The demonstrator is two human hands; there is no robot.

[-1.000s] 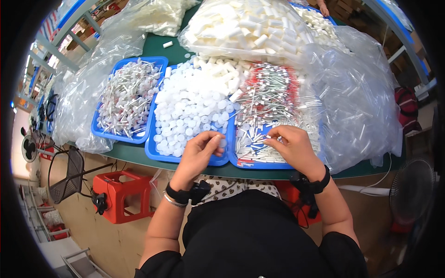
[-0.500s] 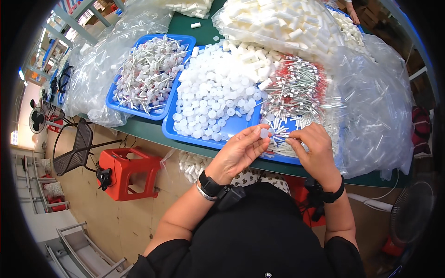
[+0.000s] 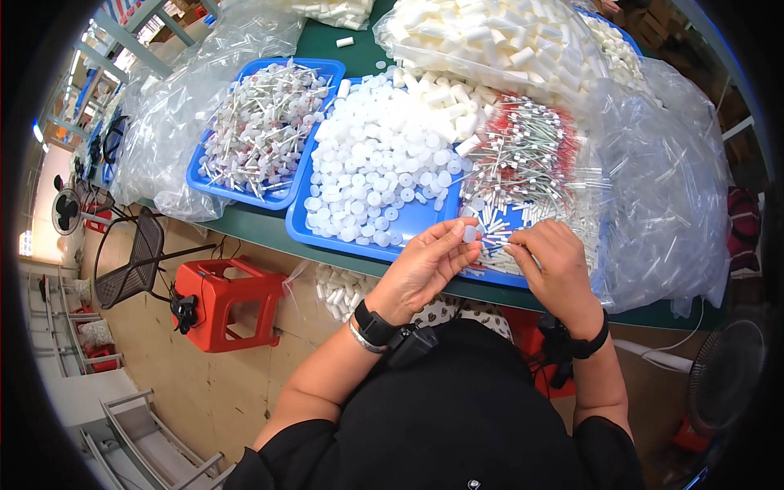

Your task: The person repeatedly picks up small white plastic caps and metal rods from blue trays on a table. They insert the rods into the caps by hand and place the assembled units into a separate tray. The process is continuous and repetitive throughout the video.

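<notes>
Between the thumb and fingertips of my left hand [image 3: 429, 265] is a small translucent white disc-shaped cap [image 3: 469, 234]. Close to its right, my right hand [image 3: 557, 265] pinches a thin rod-like piece [image 3: 500, 245], its tip pointing toward the cap; whether the two touch I cannot tell. Both hands hover over the front edge of a blue tray [image 3: 513, 219] that bears many thin metal pins with red and white ends [image 3: 527, 143]. Left of it, another blue tray [image 3: 327, 237] is heaped with similar translucent caps [image 3: 359, 175].
A third blue tray [image 3: 282, 200] at the left holds caps joined to thin rods [image 3: 261, 131]. Clear plastic bags [image 3: 661, 204] lie at the right, and a bag of white cylinders [image 3: 498, 41] at the back. Beside me stand a red stool [image 3: 216, 302] and a fan [image 3: 725, 363].
The cap in my left hand has shifted slightly right and tilted. My right hand keeps its pinch, barely moved. Another person's hand at the far right has mostly left the view.
</notes>
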